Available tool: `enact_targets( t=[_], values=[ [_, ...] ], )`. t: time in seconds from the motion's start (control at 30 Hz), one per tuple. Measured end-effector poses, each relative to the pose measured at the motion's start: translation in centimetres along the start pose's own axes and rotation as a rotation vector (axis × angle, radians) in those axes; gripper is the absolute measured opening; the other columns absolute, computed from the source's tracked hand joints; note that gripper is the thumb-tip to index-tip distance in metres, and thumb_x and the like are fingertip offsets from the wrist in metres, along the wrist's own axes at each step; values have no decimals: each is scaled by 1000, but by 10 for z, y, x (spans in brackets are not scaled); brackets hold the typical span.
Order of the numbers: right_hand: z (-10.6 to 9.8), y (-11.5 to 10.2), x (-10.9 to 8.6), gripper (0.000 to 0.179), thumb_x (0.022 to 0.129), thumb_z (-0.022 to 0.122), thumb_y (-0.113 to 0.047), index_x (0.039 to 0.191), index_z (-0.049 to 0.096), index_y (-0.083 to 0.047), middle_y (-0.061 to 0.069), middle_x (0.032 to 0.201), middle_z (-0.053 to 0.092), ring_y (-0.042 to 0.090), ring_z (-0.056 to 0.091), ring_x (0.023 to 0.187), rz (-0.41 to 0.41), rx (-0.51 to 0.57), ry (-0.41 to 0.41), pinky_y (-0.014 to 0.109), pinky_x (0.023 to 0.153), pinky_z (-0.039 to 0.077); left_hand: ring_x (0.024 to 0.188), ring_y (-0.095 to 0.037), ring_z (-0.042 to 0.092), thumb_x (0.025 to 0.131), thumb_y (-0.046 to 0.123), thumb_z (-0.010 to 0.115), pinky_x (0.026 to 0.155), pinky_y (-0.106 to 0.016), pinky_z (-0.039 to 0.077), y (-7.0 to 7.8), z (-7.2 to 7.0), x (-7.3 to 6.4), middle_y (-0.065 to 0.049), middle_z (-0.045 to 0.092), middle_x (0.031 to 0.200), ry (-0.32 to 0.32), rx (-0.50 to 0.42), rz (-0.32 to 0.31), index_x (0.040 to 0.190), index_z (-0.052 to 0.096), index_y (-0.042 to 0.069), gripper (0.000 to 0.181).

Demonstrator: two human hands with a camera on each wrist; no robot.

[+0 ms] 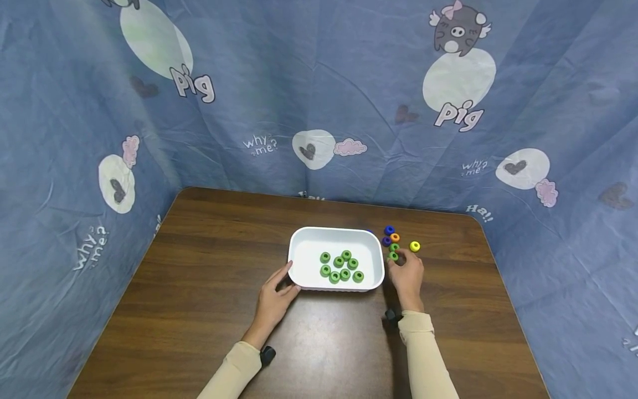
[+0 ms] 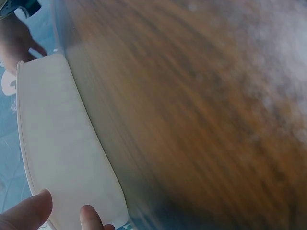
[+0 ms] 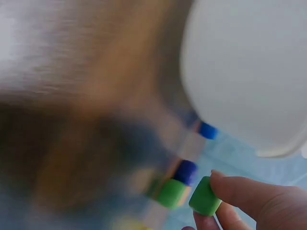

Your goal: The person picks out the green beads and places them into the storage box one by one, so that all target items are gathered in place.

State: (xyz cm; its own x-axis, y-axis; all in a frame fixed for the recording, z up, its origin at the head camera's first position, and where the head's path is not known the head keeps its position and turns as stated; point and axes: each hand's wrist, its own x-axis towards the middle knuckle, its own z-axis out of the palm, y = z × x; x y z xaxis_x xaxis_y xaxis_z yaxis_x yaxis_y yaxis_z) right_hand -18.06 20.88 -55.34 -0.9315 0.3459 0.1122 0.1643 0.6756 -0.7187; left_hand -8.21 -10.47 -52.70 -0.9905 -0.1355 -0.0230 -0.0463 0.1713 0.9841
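A white tray (image 1: 295,249) holds several chunky green beads (image 1: 339,262), each with a hole. My left hand (image 1: 274,299) touches the tray's near left corner with spread, fairly straight fingers. In the left wrist view its thumb (image 2: 31,211) lies against the tray's outer wall (image 2: 67,139). Just off the tray's right end, my right hand (image 1: 407,277) pinches a green bead (image 3: 205,197) between thumb and fingers. Another green bead (image 3: 171,193) lies right beside the held one, next to a dark blue bead (image 3: 185,171).
Beyond the right hand lie an orange bead (image 1: 395,238), a blue bead (image 1: 390,229) and a yellow bead (image 1: 415,246). Part of a blue bead (image 3: 208,130) shows past the tray's edge. A printed blue cloth (image 1: 309,100) hangs behind the brown wooden table (image 1: 209,266).
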Motion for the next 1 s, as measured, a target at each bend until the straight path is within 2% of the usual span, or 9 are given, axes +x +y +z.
enact_targets(
  t=[0.33,0.5,0.7,0.8,1.0],
  values=[
    [-12,-30,2,37,85,78,-14,118,71,1,22,116,72,40,62,108,-72,45,41,53,93,53,135,-40,53,85,-9,72,101,-43,58,-6,2,2,-28,50,146,-8,-12,14,142,55,-1,60],
    [-12,-43,0,35,84,79,-14,115,72,0,21,115,73,41,63,109,-99,54,38,53,96,53,130,-42,56,85,-10,72,100,-44,58,-7,2,3,-29,50,146,-9,-16,17,142,54,-2,60],
    [0,-49,-6,28,84,79,-12,110,73,-2,18,108,74,35,61,101,-162,7,-4,47,87,52,127,-43,58,85,-9,72,99,-42,59,-8,1,3,-29,49,146,-9,-14,9,142,54,-1,60],
    [9,-48,-8,27,84,79,-12,109,73,-3,16,108,75,33,60,100,-204,-24,-11,44,86,53,127,-42,59,85,-9,72,99,-41,59,-7,1,3,-28,50,146,-9,-12,6,142,55,-1,60],
    [23,-50,-14,26,81,81,-10,105,74,-3,16,105,76,34,63,99,-348,-103,-8,48,88,53,137,-40,51,86,-9,71,101,-34,58,-10,2,4,-27,48,149,-8,-31,-15,143,54,0,61]
  ],
)
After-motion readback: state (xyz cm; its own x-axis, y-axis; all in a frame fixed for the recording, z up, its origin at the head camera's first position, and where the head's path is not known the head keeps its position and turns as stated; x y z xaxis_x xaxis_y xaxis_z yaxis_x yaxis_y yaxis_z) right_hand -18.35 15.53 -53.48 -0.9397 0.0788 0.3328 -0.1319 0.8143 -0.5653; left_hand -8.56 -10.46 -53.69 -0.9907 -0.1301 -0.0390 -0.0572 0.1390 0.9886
